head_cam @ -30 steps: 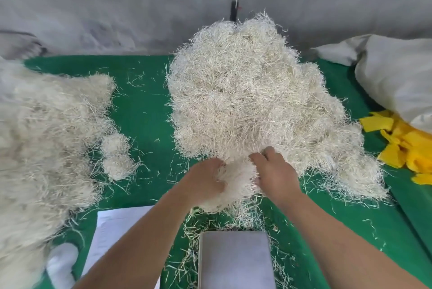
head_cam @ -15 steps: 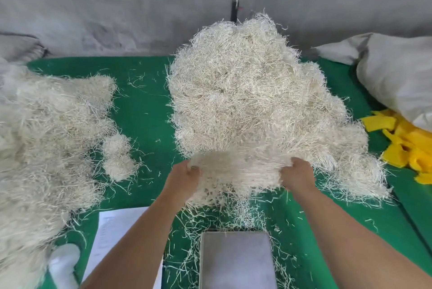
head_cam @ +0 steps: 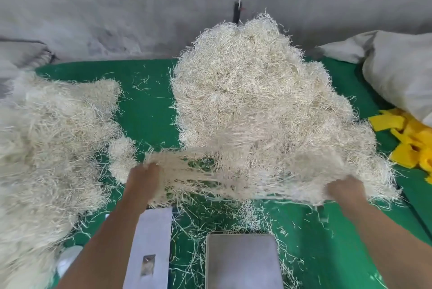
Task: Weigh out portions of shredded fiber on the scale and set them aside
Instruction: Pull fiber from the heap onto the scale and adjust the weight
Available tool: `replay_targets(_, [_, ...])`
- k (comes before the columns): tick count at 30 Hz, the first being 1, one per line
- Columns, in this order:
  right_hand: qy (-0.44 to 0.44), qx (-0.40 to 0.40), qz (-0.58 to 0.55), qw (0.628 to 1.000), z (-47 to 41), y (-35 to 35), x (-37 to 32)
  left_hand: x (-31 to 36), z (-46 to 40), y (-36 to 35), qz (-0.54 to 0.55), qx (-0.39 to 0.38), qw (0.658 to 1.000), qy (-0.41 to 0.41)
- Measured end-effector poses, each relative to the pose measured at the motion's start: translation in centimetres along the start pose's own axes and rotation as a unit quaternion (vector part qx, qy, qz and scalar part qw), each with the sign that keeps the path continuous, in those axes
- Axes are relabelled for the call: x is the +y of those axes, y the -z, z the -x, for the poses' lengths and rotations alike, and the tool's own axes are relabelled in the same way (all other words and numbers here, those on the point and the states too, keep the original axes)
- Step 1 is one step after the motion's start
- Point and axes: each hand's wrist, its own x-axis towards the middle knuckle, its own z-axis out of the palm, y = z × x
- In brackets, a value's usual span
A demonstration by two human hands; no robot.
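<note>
**Head cam: fiber clump stretched thin, about to tear**

Head view looks down on a green table [head_cam: 149, 111] with a big heap of shredded fiber [head_cam: 252, 101] at center, running from the middle of the table to the far edge. Both hands are out in front of it, well apart. The left hand [head_cam: 143, 180] has its fingers curled into one end of a pulled clump [head_cam: 222, 172], and the right hand [head_cam: 346, 191] grips the other end. Between them the clump is drawn out into a loose, see-through web hanging just above the table, with its far side running into the base of the heap.

The scale [head_cam: 243, 260] sits near the camera, just nearer than the hands, and its steel pan is bare. So my read is that this portion hasn't been weighed yet.

A second mass of fiber [head_cam: 46, 148] covers the left side, with two small tufts [head_cam: 121, 155] beside it, maybe portions already set aside. Yellow scraps [head_cam: 411, 141] and a white sack [head_cam: 402, 73] sit on the right.

What could go wrong:
- The web is thin in the middle, so it could split into uneven halves and the portion comes up short.
- Strands snagged on the heap could drag extra fiber along.
- Bits are already scattered around the scale, and more shedding onto the pan would skew the reading.
</note>
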Motion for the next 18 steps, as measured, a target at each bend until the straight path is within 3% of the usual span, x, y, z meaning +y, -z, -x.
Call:
replay_targets(2, [0.020,-0.048,-0.043,0.998,2.0,-1.4,-0.2,0.7,0.7,-0.6,0.032,-0.037,0.999,0.022])
replay_targets(6, [0.128,-0.181,0.048,0.974,5.9,-4.2,-1.5,2.1,3.3,-3.1,0.051,-0.079,0.994,-0.053])
replay_targets(10, [0.182,-0.218,0.065,0.957,8.9,-4.2,-2.2,2.4,4.9,-4.5,0.081,-0.074,0.992,-0.070])
replay_targets(12, [0.212,-0.243,0.059,0.945,11.4,-3.6,-2.8,3.2,6.6,-5.1,0.153,-0.095,0.982,-0.050])
replay_targets(15, [0.280,-0.316,-0.003,0.907,15.9,-3.1,-4.5,3.9,9.0,-6.4,0.329,-0.224,0.917,-0.004])
replay_targets(17, [0.356,-0.326,0.020,0.875,17.7,-4.0,-4.3,4.4,10.9,-7.2,0.341,-0.319,0.884,0.016])
replay_targets(18, [0.394,-0.321,0.050,0.860,18.3,-4.1,-4.3,4.6,11.6,-7.5,0.295,-0.342,0.892,0.001])
